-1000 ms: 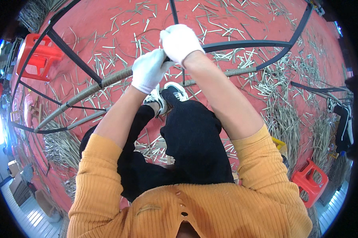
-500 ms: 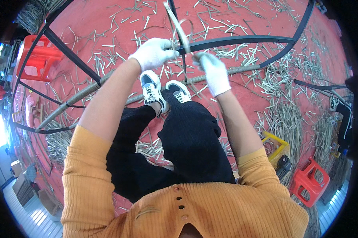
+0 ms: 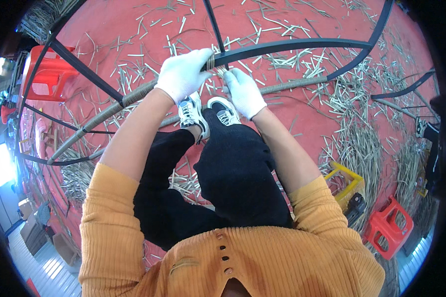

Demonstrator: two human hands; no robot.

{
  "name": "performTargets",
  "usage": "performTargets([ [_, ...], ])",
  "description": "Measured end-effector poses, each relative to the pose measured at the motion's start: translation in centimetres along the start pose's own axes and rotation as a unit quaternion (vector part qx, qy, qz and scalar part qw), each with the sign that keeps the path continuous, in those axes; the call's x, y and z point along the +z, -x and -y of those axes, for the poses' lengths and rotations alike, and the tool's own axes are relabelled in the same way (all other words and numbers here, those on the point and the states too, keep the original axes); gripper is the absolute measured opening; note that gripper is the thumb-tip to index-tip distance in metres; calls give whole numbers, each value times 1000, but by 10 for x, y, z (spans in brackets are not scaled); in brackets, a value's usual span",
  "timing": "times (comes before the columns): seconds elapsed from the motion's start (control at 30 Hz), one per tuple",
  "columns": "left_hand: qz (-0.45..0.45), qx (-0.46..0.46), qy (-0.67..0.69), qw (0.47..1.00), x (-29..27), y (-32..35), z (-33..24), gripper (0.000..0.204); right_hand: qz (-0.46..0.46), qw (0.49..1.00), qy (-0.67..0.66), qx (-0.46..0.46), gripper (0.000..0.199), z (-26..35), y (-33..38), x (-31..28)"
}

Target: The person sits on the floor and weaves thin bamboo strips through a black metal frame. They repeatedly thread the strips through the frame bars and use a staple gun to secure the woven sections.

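A black metal frame [image 3: 292,46] with curved bars spans the space before me. Its lower rail [image 3: 294,85] is wrapped in greyish-tan strip. My left hand [image 3: 181,76], in a white glove, closes round the upper curved bar, at the left end of its bare black stretch. A few turns of strip [image 3: 210,62] circle the bar beside my left fingers. My right hand [image 3: 244,93], gloved too, is just below the bar with its fingers pinched on the pale strip, which is mostly hidden by the glove.
Cut strip scraps [image 3: 302,69] litter the red floor [image 3: 307,131]. Long strips lie heaped [image 3: 354,153] at the right. A red stool [image 3: 55,74] stands at the left, another red stool [image 3: 388,227] at the lower right, near a yellow stool [image 3: 351,183].
The strip stood up in a loop above the bar; now it is drawn down below it. My right hand has moved left and slightly down, closer to my left hand.
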State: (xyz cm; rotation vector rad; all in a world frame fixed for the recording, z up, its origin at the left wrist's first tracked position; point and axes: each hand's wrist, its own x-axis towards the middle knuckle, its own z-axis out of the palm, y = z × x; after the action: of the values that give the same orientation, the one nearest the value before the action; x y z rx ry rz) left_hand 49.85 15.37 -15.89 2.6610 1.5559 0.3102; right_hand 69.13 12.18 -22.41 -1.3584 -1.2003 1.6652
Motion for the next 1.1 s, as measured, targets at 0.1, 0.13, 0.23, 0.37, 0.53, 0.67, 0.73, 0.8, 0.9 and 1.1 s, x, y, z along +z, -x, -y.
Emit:
performTargets([
  [0.1,-17,-36,-13,999,4,5,-3,31,21,981,88,-174,30,7,8,3],
  [0.13,8,-51,-12,999,4,5,-4,34,24,994,41,-101,30,11,11,4],
  [0.23,7,-61,-3,998,2,4,-8,40,22,995,-87,54,33,31,24,6],
  [0.37,-76,-40,26,996,1,6,-18,37,55,998,-25,-9,37,72,33,0],
  [0.53,-45,-184,162,968,5,5,-22,28,13,947,232,-221,40,124,1,-7],
  [0.67,43,-264,368,891,-1,-7,-13,39,1,960,242,-143,42,143,-9,2],
  [0.73,45,-290,431,853,-4,-12,-13,36,17,966,211,-148,49,146,-5,-2],
  [0.8,37,-304,527,792,-6,-18,-17,34,24,962,212,-172,52,146,-3,-15],
  [0.9,77,-356,561,744,-8,-20,-18,30,-89,975,168,-112,50,140,-13,-45],
  [1.1,151,-408,580,689,10,-31,-10,14,265,936,215,-87,35,103,-67,-54],
])
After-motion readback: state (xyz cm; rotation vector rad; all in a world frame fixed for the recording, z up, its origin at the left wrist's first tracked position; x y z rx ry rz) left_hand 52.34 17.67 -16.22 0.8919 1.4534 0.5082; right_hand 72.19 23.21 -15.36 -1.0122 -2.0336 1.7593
